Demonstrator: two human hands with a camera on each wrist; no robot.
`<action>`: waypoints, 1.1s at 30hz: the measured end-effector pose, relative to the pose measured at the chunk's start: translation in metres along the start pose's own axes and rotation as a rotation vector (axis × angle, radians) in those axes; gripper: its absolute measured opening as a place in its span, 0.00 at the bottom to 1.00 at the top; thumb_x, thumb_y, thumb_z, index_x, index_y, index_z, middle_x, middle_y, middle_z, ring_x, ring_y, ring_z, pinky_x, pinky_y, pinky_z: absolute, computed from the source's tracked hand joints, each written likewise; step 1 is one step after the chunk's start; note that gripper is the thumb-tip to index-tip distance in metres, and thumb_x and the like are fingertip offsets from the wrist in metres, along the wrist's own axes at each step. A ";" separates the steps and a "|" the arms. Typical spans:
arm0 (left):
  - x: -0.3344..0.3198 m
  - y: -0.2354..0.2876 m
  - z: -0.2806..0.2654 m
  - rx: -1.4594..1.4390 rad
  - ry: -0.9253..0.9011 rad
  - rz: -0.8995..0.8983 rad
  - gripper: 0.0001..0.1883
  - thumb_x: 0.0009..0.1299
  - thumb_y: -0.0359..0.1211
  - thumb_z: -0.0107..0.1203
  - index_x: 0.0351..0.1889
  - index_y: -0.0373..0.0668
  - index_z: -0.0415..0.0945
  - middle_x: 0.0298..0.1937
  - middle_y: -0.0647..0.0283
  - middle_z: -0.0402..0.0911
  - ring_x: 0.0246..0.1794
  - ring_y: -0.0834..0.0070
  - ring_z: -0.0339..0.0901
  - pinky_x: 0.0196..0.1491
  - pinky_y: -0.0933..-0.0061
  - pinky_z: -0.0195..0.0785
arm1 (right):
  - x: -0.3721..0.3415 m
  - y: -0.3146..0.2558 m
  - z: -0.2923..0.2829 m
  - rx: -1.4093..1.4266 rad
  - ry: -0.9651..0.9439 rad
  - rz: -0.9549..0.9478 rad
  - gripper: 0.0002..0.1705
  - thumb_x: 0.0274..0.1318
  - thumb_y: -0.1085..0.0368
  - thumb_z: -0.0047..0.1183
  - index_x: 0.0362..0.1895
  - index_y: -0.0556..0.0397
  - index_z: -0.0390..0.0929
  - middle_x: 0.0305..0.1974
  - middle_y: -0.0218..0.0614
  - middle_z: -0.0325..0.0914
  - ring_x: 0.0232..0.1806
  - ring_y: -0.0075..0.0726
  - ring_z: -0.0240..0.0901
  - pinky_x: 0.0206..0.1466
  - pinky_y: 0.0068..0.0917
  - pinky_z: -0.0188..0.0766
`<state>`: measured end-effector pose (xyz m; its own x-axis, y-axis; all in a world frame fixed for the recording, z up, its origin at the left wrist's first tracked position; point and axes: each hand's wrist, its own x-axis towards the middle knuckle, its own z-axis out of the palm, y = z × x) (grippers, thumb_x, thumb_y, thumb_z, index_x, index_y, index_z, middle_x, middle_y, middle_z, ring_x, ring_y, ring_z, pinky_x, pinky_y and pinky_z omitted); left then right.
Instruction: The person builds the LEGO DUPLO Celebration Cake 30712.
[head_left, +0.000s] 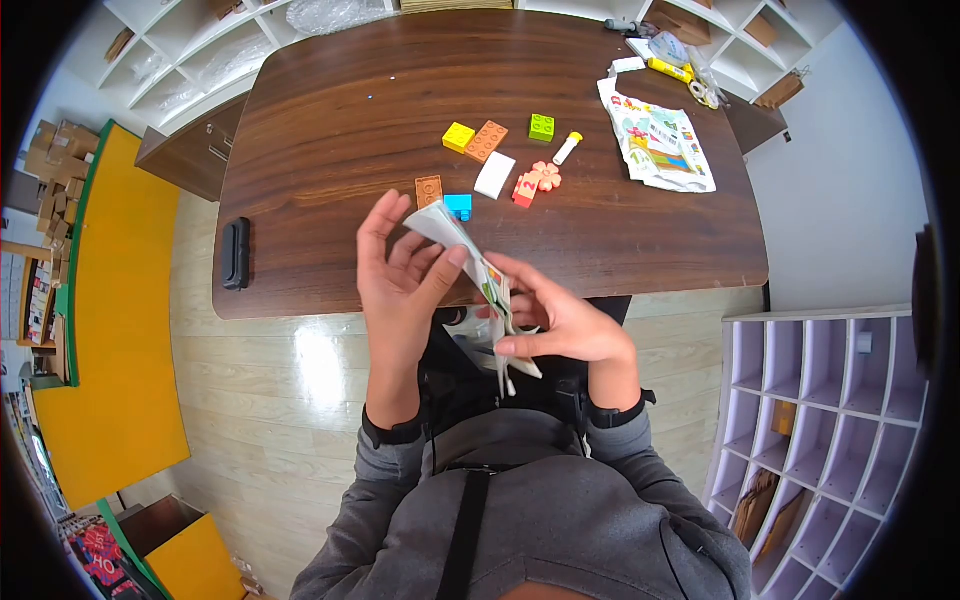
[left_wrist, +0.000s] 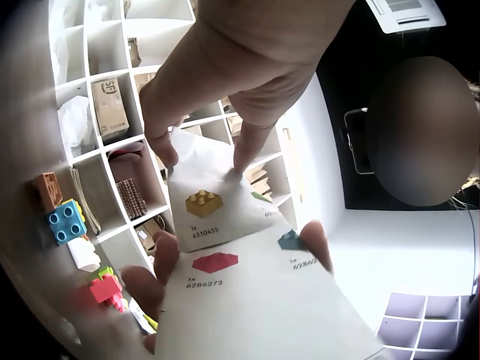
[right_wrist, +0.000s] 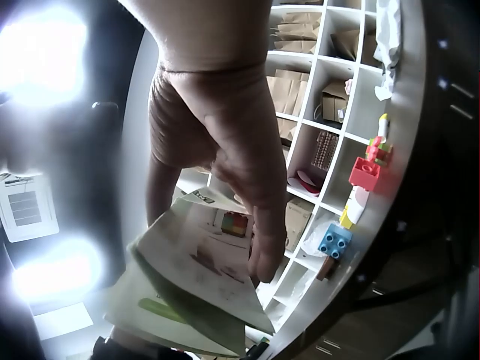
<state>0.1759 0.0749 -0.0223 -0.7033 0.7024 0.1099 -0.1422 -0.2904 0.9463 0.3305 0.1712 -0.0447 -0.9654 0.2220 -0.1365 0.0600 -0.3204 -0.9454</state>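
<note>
A folded paper leaflet (head_left: 480, 262) is held above the near table edge. The left hand (head_left: 400, 275) pinches its upper end, thumb on the near side; the left wrist view shows printed brick pictures on the sheet (left_wrist: 217, 262) between the left hand's fingers (left_wrist: 247, 75). The right hand (head_left: 570, 322) grips the lower part, its fingers behind and thumb in front. In the right wrist view, layered pages (right_wrist: 202, 262) hang from the right hand (right_wrist: 225, 142).
Beyond the hands lie a blue brick (head_left: 458, 207), brown bricks (head_left: 487, 141), a yellow brick (head_left: 458, 137), a green brick (head_left: 542, 127), a red brick (head_left: 525, 190), a flower piece (head_left: 547, 176) and a white piece (head_left: 495, 175). A package (head_left: 662, 143) is at right, a black case (head_left: 236, 254) at left.
</note>
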 end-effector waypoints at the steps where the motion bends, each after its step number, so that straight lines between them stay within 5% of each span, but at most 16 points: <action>1: -0.001 0.000 0.003 -0.041 -0.030 -0.039 0.38 0.55 0.20 0.62 0.63 0.35 0.52 0.61 0.53 0.58 0.57 0.68 0.66 0.53 0.73 0.66 | 0.001 0.005 0.002 0.002 -0.001 0.001 0.51 0.44 0.70 0.63 0.67 0.57 0.42 0.50 0.40 0.61 0.50 0.32 0.67 0.55 0.28 0.66; 6: -0.004 -0.011 0.006 -0.067 -0.237 -0.155 0.43 0.55 0.25 0.65 0.65 0.35 0.49 0.62 0.53 0.60 0.63 0.66 0.60 0.58 0.69 0.61 | -0.003 0.011 0.004 0.095 0.017 0.012 0.47 0.44 0.73 0.62 0.65 0.54 0.46 0.50 0.38 0.62 0.52 0.31 0.66 0.55 0.28 0.66; 9: -0.007 -0.011 0.005 0.127 -0.530 -0.259 0.42 0.53 0.30 0.66 0.64 0.34 0.53 0.64 0.53 0.61 0.63 0.67 0.61 0.63 0.66 0.55 | -0.007 0.013 -0.006 0.143 0.046 -0.014 0.46 0.45 0.73 0.62 0.65 0.53 0.46 0.51 0.38 0.63 0.52 0.30 0.65 0.57 0.29 0.64; 13: -0.012 -0.017 0.006 0.108 -0.544 -0.327 0.38 0.53 0.30 0.67 0.60 0.35 0.59 0.48 0.64 0.73 0.45 0.78 0.71 0.47 0.75 0.65 | -0.013 0.017 -0.013 0.085 0.064 -0.052 0.48 0.44 0.72 0.63 0.65 0.52 0.43 0.52 0.39 0.65 0.53 0.31 0.64 0.58 0.30 0.61; 23: -0.013 -0.022 -0.013 -0.093 -0.514 -0.418 0.31 0.56 0.27 0.64 0.56 0.34 0.61 0.50 0.61 0.74 0.50 0.76 0.71 0.52 0.72 0.65 | -0.020 0.029 -0.017 0.490 0.062 -0.026 0.44 0.49 0.76 0.55 0.65 0.54 0.42 0.57 0.43 0.63 0.58 0.33 0.63 0.59 0.29 0.60; 26: -0.011 -0.021 -0.023 -0.079 -0.473 -0.510 0.27 0.60 0.26 0.60 0.56 0.33 0.61 0.51 0.61 0.73 0.51 0.76 0.71 0.54 0.72 0.63 | -0.020 0.031 -0.016 0.587 0.051 -0.100 0.40 0.50 0.76 0.53 0.65 0.56 0.45 0.58 0.43 0.63 0.59 0.35 0.62 0.58 0.31 0.62; 29: -0.010 -0.027 -0.029 -0.163 -0.448 -0.530 0.23 0.66 0.26 0.51 0.58 0.33 0.61 0.53 0.61 0.72 0.52 0.77 0.69 0.56 0.74 0.61 | -0.027 0.036 -0.022 0.607 0.203 0.083 0.30 0.55 0.73 0.50 0.62 0.61 0.55 0.57 0.42 0.65 0.57 0.35 0.64 0.58 0.35 0.65; 33: -0.006 -0.024 -0.027 -0.258 -0.427 -0.601 0.23 0.67 0.25 0.49 0.60 0.34 0.60 0.53 0.62 0.72 0.53 0.78 0.69 0.54 0.75 0.63 | -0.028 0.047 -0.027 0.611 0.259 0.062 0.26 0.57 0.73 0.48 0.60 0.61 0.58 0.55 0.41 0.67 0.56 0.34 0.66 0.57 0.34 0.65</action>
<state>0.1643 0.0602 -0.0544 -0.1327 0.9611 -0.2422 -0.6082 0.1140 0.7855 0.3677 0.1748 -0.0932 -0.8680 0.3761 -0.3241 -0.1146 -0.7870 -0.6063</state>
